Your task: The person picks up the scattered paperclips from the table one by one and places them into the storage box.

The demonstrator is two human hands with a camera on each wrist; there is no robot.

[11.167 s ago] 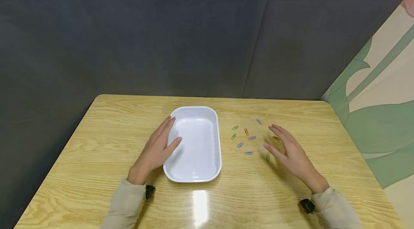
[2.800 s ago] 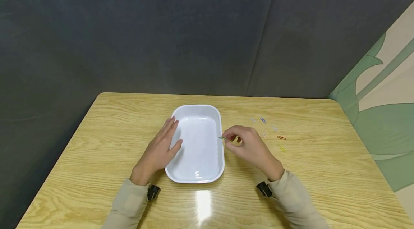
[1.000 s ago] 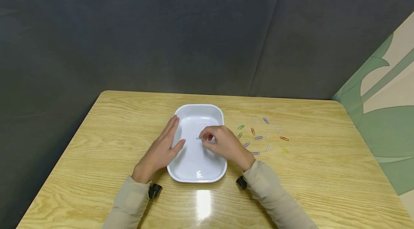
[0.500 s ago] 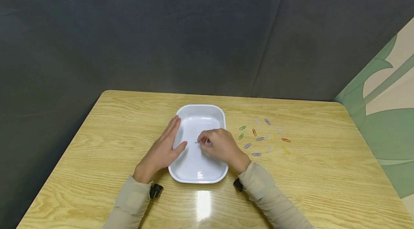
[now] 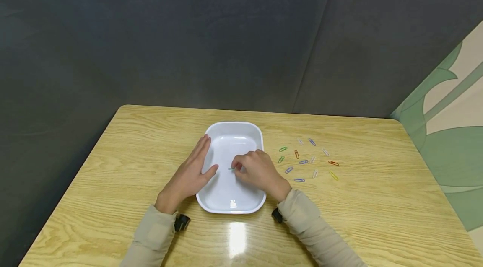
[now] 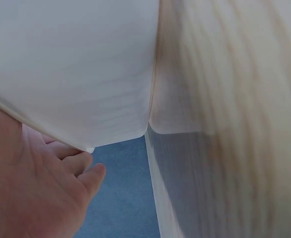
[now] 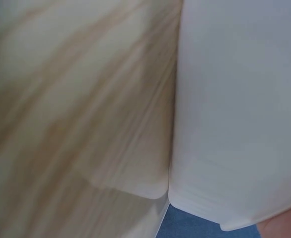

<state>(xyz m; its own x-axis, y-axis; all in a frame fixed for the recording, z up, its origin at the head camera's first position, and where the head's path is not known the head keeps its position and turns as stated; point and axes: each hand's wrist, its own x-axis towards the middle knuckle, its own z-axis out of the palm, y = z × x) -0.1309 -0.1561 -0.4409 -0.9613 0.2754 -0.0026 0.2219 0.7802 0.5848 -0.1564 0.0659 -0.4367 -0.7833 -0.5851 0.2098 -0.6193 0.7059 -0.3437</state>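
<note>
In the head view a white rectangular tray (image 5: 231,209) sits on the wooden table. The left hand (image 5: 187,178) rests along its left rim with fingers straight and thumb over the inside. In the left wrist view that hand (image 6: 51,183) lies beside the tray's outer wall (image 6: 76,74). The right hand (image 5: 258,170) is over the tray's inside, thumb and index finger pinching a small green paper clip (image 5: 231,169). Whether the clip touches the tray floor I cannot tell. The right wrist view shows the tray's outer wall (image 7: 235,109) and only a bit of that hand (image 7: 284,223).
Right of the tray several paper clips lie scattered, among them a green one (image 5: 283,149), a red one (image 5: 296,154), a blue one (image 5: 299,180), a yellow one (image 5: 333,175) and pale ones such as this clip (image 5: 315,173). A dark curtain (image 5: 226,40) hangs behind the table.
The right hand has gone from the scattered clips to over the tray, carrying the green clip, and has lowered slightly since a second ago. The left hand has stayed at the left rim.
</note>
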